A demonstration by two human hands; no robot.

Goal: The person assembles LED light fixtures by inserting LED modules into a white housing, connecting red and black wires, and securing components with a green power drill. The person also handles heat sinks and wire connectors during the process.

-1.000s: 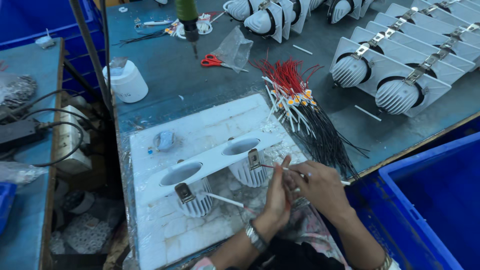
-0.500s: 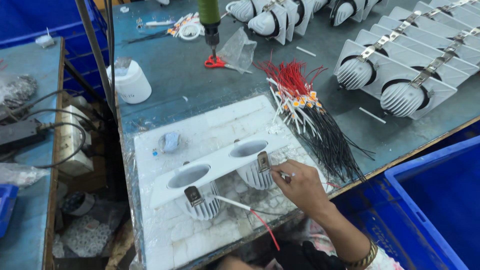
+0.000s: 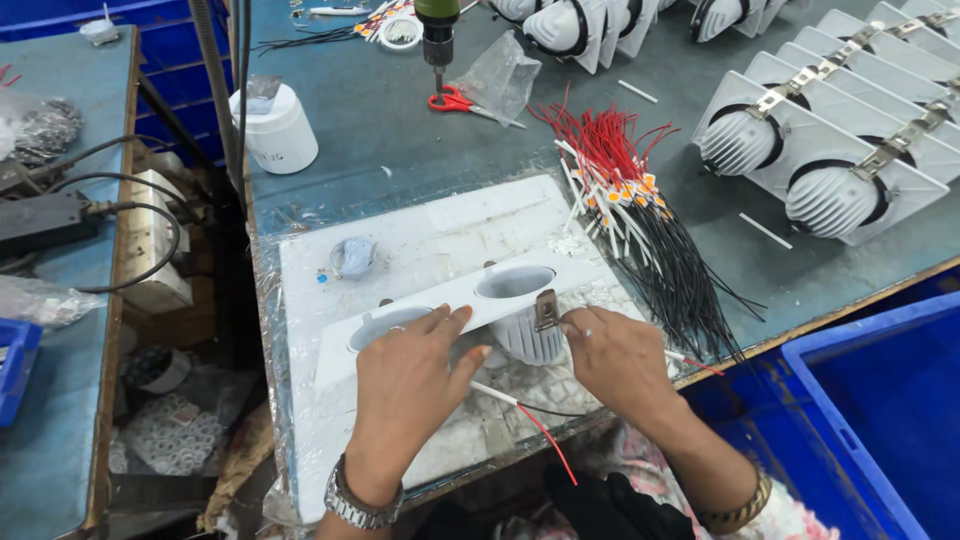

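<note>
A white twin downlight fixture (image 3: 470,292) with two round openings lies on a white foam pad (image 3: 420,235) at the bench's front edge. My left hand (image 3: 410,380) rests flat over its left end, fingers spread across the left opening. My right hand (image 3: 620,365) touches the right end beside a metal spring clip (image 3: 546,310) and the ribbed heat sink (image 3: 525,340). A white sleeve with red and black wires (image 3: 525,415) trails from under the fixture toward me.
A bundle of red and black wires (image 3: 650,220) lies right of the pad. Finished fixtures (image 3: 830,150) are stacked at the far right. A hanging screwdriver (image 3: 437,30), red scissors (image 3: 455,100), a white cup (image 3: 278,130) and a blue crate (image 3: 880,420) are around.
My left hand has come back onto the fixture's left end. The right hand stays at the clip. The wire lead now lies out in front of the fixture.
</note>
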